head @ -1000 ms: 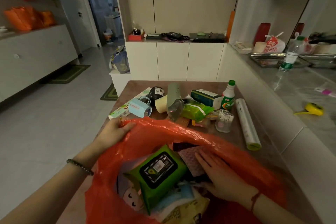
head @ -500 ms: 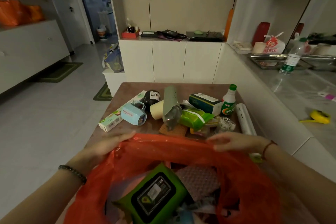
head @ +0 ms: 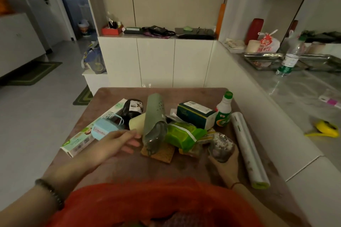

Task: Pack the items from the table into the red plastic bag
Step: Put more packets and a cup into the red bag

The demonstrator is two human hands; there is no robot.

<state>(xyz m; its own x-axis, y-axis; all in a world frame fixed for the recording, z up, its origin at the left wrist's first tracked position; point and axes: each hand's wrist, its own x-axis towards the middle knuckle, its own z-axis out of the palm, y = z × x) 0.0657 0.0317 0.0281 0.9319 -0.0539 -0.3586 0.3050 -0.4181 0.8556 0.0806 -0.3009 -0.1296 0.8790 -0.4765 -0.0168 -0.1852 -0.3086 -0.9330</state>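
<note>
The red plastic bag (head: 153,202) fills the bottom of the view, its mouth toward me. My right hand (head: 226,167) grips a clear jar of cotton swabs (head: 221,145) near the table's right side. My left hand (head: 118,143) reaches forward with fingers stretched out, just short of the grey-green tall bottle (head: 154,121) lying on a brown cork mat (head: 158,153), and holds nothing. Around them lie a light blue mug (head: 105,128), a green wipes pack (head: 184,134), a dark green box (head: 195,114), a green-capped white bottle (head: 223,110) and a long white roll (head: 247,145).
The brown table (head: 129,169) also holds a long white-green box (head: 83,138), a black jar (head: 132,109) and a cream cup (head: 137,122). A grey counter (head: 304,108) with a yellow tape measure (head: 326,128) runs along the right. White cabinets stand behind.
Both hands have left the bag's rim. My right hand moved forward and took hold of the cotton swab jar; my left hand reached out toward the tall bottle. The view tilted up from the bag.
</note>
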